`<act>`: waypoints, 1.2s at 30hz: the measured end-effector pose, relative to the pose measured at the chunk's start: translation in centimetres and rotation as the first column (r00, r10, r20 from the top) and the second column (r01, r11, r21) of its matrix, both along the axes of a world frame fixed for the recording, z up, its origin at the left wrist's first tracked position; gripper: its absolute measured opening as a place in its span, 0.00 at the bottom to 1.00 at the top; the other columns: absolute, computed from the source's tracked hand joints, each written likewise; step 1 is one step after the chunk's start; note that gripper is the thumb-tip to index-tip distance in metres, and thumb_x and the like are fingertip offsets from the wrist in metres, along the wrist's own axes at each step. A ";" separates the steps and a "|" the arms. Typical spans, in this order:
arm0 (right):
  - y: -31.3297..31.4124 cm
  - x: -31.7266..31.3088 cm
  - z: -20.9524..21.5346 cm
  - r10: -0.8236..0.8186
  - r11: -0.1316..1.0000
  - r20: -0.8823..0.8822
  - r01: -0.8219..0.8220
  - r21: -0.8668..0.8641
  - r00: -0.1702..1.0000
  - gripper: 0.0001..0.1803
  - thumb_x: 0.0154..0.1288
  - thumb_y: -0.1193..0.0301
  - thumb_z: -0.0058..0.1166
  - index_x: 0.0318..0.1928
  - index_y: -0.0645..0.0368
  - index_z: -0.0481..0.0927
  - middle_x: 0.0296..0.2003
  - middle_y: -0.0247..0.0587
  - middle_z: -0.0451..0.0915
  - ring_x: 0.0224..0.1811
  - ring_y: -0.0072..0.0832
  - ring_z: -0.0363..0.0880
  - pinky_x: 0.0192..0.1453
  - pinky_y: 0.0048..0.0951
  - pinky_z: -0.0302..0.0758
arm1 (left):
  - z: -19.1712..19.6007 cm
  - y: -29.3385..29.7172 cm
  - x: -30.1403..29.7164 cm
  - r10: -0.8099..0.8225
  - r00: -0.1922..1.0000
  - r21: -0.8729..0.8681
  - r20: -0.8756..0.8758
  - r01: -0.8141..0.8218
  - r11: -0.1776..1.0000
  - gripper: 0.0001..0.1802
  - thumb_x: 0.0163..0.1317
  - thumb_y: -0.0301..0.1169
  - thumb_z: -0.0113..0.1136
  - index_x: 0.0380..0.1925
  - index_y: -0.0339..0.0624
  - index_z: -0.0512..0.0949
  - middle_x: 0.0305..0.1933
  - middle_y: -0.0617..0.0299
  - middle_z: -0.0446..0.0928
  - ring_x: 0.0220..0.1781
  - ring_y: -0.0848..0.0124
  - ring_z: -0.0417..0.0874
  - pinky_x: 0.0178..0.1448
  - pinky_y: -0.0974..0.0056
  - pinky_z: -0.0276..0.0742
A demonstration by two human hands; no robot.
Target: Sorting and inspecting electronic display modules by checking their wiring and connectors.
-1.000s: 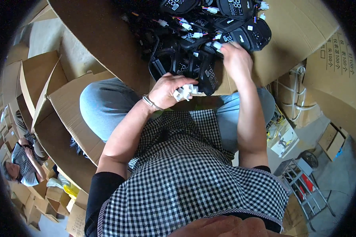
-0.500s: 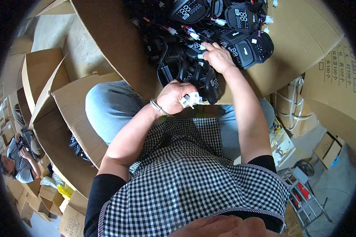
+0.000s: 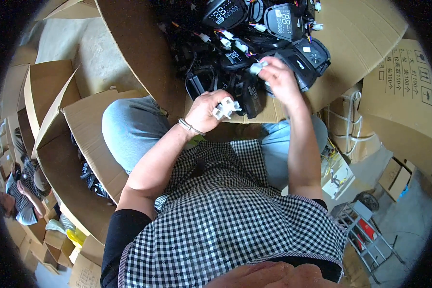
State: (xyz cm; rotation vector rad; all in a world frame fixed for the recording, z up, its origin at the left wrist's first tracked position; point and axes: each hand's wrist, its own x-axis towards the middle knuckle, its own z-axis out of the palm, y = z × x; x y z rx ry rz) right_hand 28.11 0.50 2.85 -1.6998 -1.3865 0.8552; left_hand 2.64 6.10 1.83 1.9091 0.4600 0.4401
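Observation:
My left hand is closed around a bunch of small white plastic connector caps, held just above the near edge of a big cardboard box. That box is full of black display units with wires. My right hand reaches into the pile and pinches a white connector at the end of a wire, on top of one black unit. A thin bracelet sits on my left wrist.
An open cardboard box holding more black parts stands at my left knee. Stacked cartons rise at the right, with a small metal rack below them. Another person in a checked shirt sits at far left among boxes.
My right hand has drawn back a little toward me and lifted a white connector out of the pile. My left hand has kept its place with the white caps.

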 end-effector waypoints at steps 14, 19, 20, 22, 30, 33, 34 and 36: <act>-8.0 -9.3 3.4 0.231 0.929 -0.232 -0.143 0.341 0.945 0.07 0.63 0.76 0.57 0.35 0.70 0.75 0.51 0.49 0.76 0.46 0.38 0.78 0.47 0.31 0.77 | 1.4 0.1 -0.7 -0.199 0.964 -0.195 0.175 0.232 0.953 0.14 0.53 0.29 0.65 0.39 0.43 0.74 0.54 0.54 0.80 0.51 0.54 0.82 0.52 0.57 0.77; -8.5 -9.8 3.6 0.189 0.951 -0.363 -0.078 0.300 0.912 0.08 0.65 0.75 0.56 0.34 0.71 0.76 0.57 0.52 0.73 0.49 0.37 0.79 0.49 0.30 0.77 | 1.1 0.0 -0.8 -0.110 0.985 -0.227 0.136 0.139 0.964 0.13 0.53 0.30 0.66 0.38 0.42 0.75 0.44 0.57 0.80 0.45 0.60 0.83 0.49 0.60 0.78; -8.8 -10.0 4.1 0.150 0.959 -0.416 -0.030 0.282 0.897 0.08 0.65 0.75 0.56 0.34 0.71 0.77 0.58 0.53 0.73 0.48 0.36 0.79 0.49 0.30 0.77 | 1.1 0.0 -0.9 -0.109 0.991 -0.216 0.080 0.124 0.969 0.13 0.54 0.30 0.66 0.38 0.42 0.75 0.41 0.58 0.80 0.43 0.62 0.83 0.48 0.61 0.78; -9.4 -9.8 5.3 -0.046 0.975 -0.278 0.104 0.195 0.960 0.08 0.65 0.75 0.56 0.36 0.69 0.80 0.52 0.52 0.78 0.39 0.31 0.82 0.44 0.26 0.78 | 2.0 -0.4 -0.7 -0.010 1.000 -0.311 -0.027 0.001 0.951 0.14 0.56 0.31 0.66 0.41 0.42 0.75 0.39 0.61 0.79 0.42 0.67 0.83 0.46 0.64 0.77; -9.2 -8.7 9.0 -0.164 0.986 0.490 0.146 0.075 0.856 0.03 0.62 0.73 0.56 0.36 0.58 0.80 0.25 0.40 0.79 0.23 0.34 0.81 0.26 0.32 0.77 | 1.7 0.3 -0.3 -0.125 0.989 -0.165 0.079 0.137 0.977 0.13 0.55 0.31 0.62 0.40 0.41 0.78 0.38 0.58 0.80 0.41 0.60 0.83 0.46 0.61 0.78; -8.4 -8.7 9.9 -0.016 0.998 0.629 0.051 -0.038 0.777 0.03 0.58 0.72 0.55 0.34 0.55 0.80 0.23 0.37 0.76 0.23 0.32 0.81 0.25 0.33 0.77 | 1.7 0.5 -0.1 -0.162 0.982 -0.105 0.096 0.172 0.980 0.13 0.53 0.31 0.61 0.39 0.41 0.78 0.38 0.57 0.80 0.41 0.58 0.83 0.46 0.59 0.78; -8.3 -8.7 10.0 0.046 0.997 0.664 0.009 -0.079 0.746 0.03 0.57 0.71 0.55 0.33 0.54 0.79 0.22 0.36 0.74 0.22 0.30 0.81 0.24 0.32 0.77 | 1.6 0.5 0.0 -0.179 0.977 -0.087 0.112 0.189 0.978 0.13 0.52 0.31 0.61 0.38 0.41 0.78 0.37 0.57 0.80 0.40 0.57 0.82 0.46 0.58 0.78; -8.3 -8.5 10.2 0.064 0.998 0.728 -0.030 -0.060 0.683 0.07 0.53 0.72 0.54 0.34 0.54 0.80 0.21 0.34 0.75 0.21 0.28 0.80 0.23 0.29 0.75 | 1.8 0.8 0.2 -0.215 0.968 -0.072 0.130 0.226 0.972 0.12 0.51 0.30 0.60 0.38 0.42 0.78 0.38 0.57 0.80 0.40 0.56 0.82 0.46 0.58 0.77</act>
